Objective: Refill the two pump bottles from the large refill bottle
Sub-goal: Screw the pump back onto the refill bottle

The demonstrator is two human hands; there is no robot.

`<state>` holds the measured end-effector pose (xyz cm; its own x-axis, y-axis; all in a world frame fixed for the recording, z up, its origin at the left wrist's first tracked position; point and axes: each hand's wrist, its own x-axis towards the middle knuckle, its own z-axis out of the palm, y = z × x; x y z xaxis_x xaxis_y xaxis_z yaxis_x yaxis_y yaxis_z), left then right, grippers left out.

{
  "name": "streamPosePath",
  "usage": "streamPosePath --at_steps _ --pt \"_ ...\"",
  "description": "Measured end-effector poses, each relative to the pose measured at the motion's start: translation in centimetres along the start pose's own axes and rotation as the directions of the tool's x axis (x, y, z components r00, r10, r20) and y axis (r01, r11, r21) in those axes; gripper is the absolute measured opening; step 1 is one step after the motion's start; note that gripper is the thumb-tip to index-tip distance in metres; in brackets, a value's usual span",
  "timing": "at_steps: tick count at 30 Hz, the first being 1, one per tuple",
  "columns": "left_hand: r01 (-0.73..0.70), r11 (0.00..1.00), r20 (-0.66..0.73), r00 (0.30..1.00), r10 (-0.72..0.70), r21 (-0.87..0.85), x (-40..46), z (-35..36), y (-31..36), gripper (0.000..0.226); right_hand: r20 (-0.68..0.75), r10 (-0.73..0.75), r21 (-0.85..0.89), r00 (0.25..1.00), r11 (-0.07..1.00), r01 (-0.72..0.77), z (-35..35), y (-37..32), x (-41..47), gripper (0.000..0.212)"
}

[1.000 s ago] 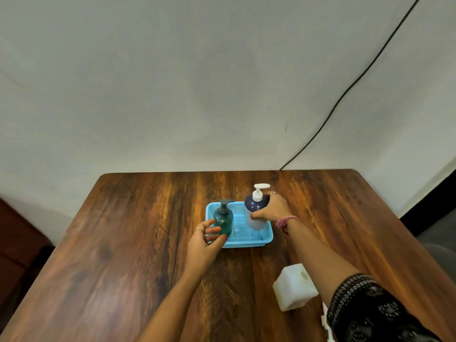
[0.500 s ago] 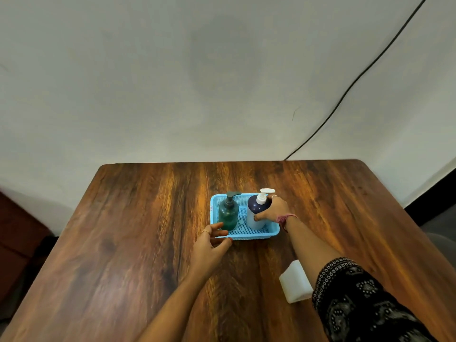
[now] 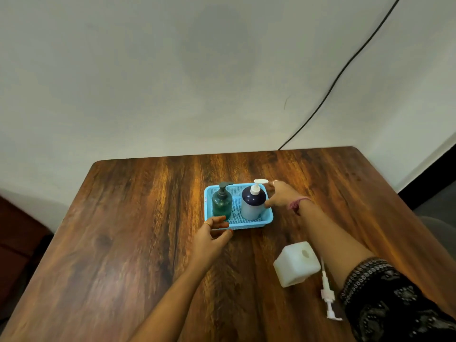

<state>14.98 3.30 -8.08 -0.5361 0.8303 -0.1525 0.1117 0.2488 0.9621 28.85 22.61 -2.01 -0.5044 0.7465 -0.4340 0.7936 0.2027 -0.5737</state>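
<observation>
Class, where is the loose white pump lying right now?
The loose white pump lies on the table at lower right, between the white refill bottle and the right forearm.

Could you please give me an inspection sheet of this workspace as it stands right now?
Surface: wooden table, bare wood visible.
Job's things: green pump bottle and white pump bottle upright in blue basket; refill bottle uncapped, loose pump beside it.
Clutter: nothing seen.
Grippers: left hand open at basket's near rim; right hand open beside white bottle.
Cables: black cable along wall.
Surroundings: plain wall.
</observation>
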Motion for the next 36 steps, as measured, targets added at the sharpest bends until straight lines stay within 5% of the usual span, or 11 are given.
streamPosePath --at_steps 5,15,20,28,36 --pt "-0.028 0.999 0.058 0.998 0.031 -0.040 -1.1 2.5 -0.1 0.041 0.013 -0.134 -0.023 0.991 0.991 0.134 -2.7 4.1 -2.0 0.048" --pt "-0.104 0.974 0.298 0.954 0.041 0.200 -3.8 9.3 -1.8 0.116 0.101 -0.212 -0.473 0.972 0.849 0.234 0.0 17.6 -8.2 0.033" --pt "-0.196 0.946 0.318 0.942 0.108 0.259 -4.2 12.3 -2.1 0.115 0.224 -0.249 -0.580 0.942 0.743 0.334 3.0 22.3 -9.8 0.040" --pt "-0.123 0.966 0.256 0.965 0.063 0.228 -3.8 14.5 -3.0 0.106 0.360 -0.395 -0.646 0.845 0.548 0.532 5.2 23.6 -9.9 0.047" --pt "-0.096 0.984 0.172 0.983 0.070 0.149 -4.0 14.9 -3.4 0.080 0.442 -0.436 -0.563 0.784 0.546 0.621 5.4 23.1 -8.4 0.041"
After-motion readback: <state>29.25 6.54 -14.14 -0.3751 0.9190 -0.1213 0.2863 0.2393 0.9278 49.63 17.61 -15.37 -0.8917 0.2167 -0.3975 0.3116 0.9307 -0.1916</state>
